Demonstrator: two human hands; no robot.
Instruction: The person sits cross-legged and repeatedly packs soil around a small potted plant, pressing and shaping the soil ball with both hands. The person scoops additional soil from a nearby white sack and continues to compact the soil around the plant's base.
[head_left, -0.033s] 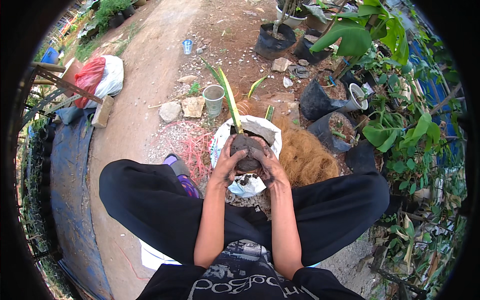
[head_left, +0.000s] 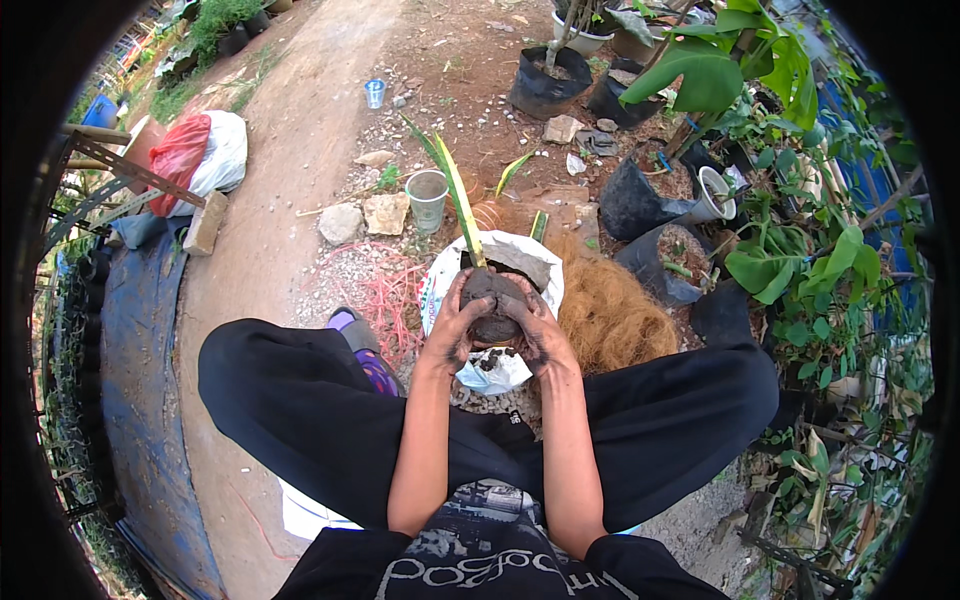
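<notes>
Cupping the mud ball [head_left: 492,301] snugly between left hand [head_left: 455,328] and right hand [head_left: 543,328], leaf [head_left: 463,205] poking up, over the bag [head_left: 541,261]. Looks like the packing step; next move probably wants even pressure, can't see the underside though.

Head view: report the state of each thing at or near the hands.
Soil ball: dark, compacted
Left hand: soil-smeared, gripping soil ball
Right hand: soil-smeared, gripping soil ball's other side
Variegated sword-shaped leaf: base in soil ball
White bag: open-mouthed
Brown fibre: loose, heaped
Clear plastic cup: upright, uncovered
Red string: tangled
</notes>
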